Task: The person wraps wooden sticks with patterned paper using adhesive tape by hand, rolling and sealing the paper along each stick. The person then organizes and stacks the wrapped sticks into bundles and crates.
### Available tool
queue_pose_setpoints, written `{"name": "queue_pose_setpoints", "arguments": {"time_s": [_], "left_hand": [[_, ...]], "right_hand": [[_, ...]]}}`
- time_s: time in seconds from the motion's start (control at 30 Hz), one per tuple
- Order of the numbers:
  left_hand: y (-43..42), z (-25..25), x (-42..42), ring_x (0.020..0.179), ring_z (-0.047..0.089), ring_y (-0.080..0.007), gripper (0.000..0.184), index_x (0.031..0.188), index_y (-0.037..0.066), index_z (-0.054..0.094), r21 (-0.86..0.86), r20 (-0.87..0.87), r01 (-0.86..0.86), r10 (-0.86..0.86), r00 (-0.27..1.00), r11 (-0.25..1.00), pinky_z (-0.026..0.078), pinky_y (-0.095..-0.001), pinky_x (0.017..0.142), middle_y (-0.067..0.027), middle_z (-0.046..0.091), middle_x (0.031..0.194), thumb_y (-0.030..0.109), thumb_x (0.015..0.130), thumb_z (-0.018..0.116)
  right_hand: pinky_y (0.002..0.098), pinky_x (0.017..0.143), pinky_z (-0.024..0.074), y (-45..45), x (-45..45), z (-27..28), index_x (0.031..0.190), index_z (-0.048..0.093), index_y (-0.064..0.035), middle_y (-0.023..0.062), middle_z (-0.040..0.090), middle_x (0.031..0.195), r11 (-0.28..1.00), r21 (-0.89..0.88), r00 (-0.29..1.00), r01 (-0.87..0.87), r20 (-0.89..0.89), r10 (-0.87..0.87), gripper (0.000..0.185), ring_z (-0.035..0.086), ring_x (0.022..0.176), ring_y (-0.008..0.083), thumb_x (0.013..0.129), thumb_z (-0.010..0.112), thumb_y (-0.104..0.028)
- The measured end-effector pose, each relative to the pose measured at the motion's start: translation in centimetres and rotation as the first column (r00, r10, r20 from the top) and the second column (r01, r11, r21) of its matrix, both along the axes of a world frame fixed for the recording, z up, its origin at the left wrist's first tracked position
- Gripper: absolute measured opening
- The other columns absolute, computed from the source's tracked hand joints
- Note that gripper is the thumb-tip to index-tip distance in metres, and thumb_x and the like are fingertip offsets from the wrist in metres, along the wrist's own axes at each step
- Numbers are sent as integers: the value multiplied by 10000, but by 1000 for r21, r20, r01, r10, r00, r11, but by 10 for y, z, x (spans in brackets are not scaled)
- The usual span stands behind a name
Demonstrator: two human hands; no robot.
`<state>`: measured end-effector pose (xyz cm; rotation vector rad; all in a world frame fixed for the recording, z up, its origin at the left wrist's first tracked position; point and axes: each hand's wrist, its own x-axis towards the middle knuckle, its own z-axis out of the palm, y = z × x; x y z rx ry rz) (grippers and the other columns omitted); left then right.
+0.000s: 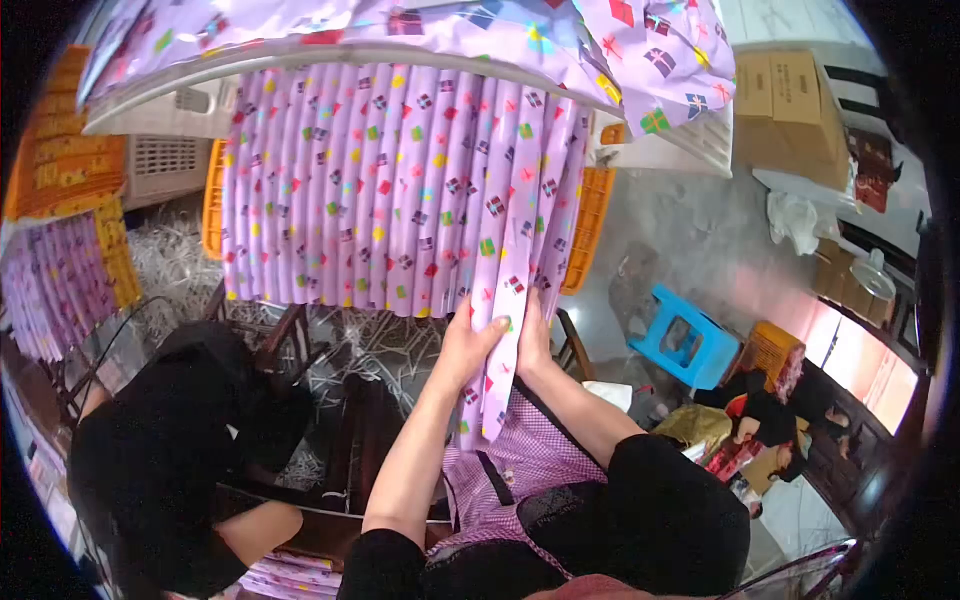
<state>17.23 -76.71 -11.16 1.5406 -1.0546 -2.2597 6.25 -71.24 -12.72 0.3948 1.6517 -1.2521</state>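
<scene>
1. Left hand [468, 346] clamped on the narrow purple patterned strip [512, 290], thumb across its near part!
2. Right hand [536, 338] grips the same strip's right edge, opposite the left.
3. That strip slants from the row of strips [340, 200] toward the apron [530, 450].
4. Far side: patterned sheets [450, 38] heaped above the row.
5. Blue stool [683, 340] on the right; co-worker in black [150, 450] near left.

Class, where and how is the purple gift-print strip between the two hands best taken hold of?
Probably by both long edges towards its near end, coming from the near side: the purple strip is long and narrow, and that end juts out past the row of strips. The left hand and right hand flank it there.
</scene>
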Motion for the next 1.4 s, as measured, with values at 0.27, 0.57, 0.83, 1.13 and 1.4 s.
{"name": "queue_pose_setpoints", "arguments": {"time_s": [0.27,0.57,0.83,1.13,1.4], "left_hand": [[52,96,79,1074,660,-292,579,1326,27,500,-271,320,149,-57,946,951,509,-380,917,-212,671,1140,231,839,736],[170,192,131,1043,625,-424,574,1240,22,490,-300,566,155,45,824,941,498,-505,892,-257,618,1141,364,830,701],[251,256,147,1032,612,-449,545,1230,24,470,-520,597,26,341,726,854,485,-570,832,-267,588,1114,303,825,705],[284,312,155,997,614,-409,598,1246,-24,471,-737,577,94,552,602,669,491,-529,765,-250,583,1095,262,787,728],[286,368,168,870,636,-389,691,1344,-41,458,-848,530,239,761,375,473,491,-493,741,-272,586,1040,249,769,709]], "right_hand": [[350,875,525,69,88,37,1241,559,-80,54,637,1068,990,-137,926,29,377,25,507,633,984,197,1008,428,-511],[386,969,488,171,120,130,1372,470,-131,75,589,1220,803,-322,759,-502,282,587,588,590,1115,223,1005,360,-578],[406,1066,420,187,156,144,1476,367,-129,88,489,1404,322,-666,218,-673,238,947,620,502,1274,247,1015,345,-543],[408,1075,412,184,159,193,1483,358,-125,90,480,1415,95,-828,-57,-553,151,987,619,491,1288,250,1015,349,-531],[409,1082,405,156,190,251,1489,350,-122,91,473,1425,-42,-904,-264,-426,80,961,619,482,1300,253,1015,353,-520]]}}
